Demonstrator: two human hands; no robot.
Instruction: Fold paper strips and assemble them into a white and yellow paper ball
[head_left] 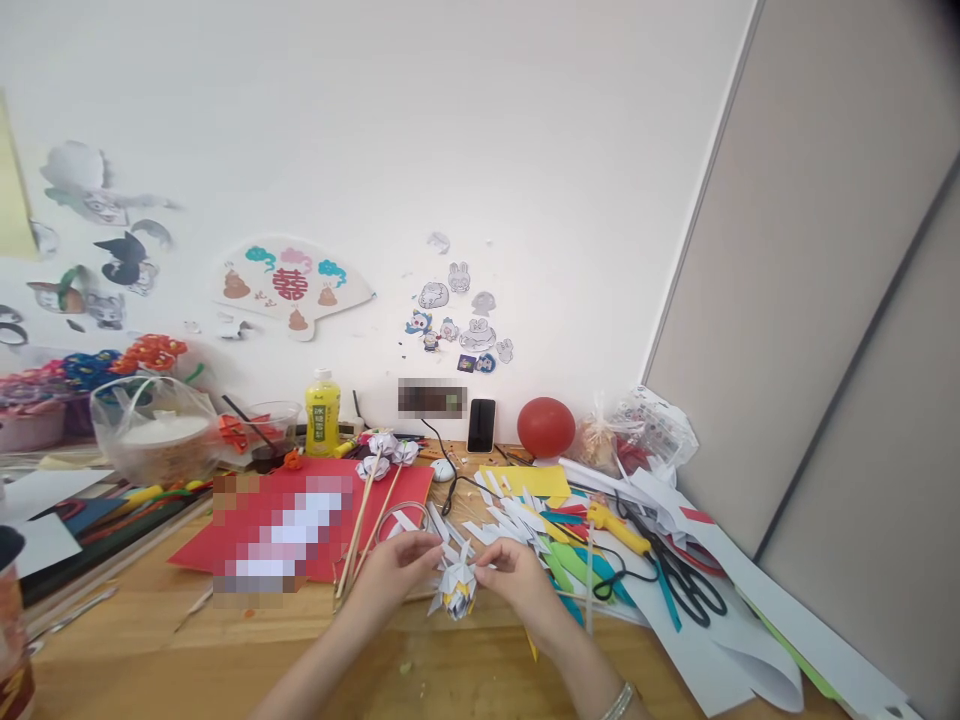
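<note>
The left hand [409,560] and right hand [516,578] are pinching one white-and-yellow paper flower [457,588] between them, near the view's six o'clock edge. Reckoned from it, three white paper blooms [382,445] are resting at eleven, one red balloon [546,427] at one. A clear bag [112,430] is enclosing one lidded tub [166,433] at ten. The frame is cropping one cup [10,620] at nine; pixelation is masking part of the red sheet [322,562].

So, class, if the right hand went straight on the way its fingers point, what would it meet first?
The right hand would first meet the folded white-and-yellow paper piece, which its fingertips seem to pinch. The left hand appears next beyond, though depth is unclear.
</note>
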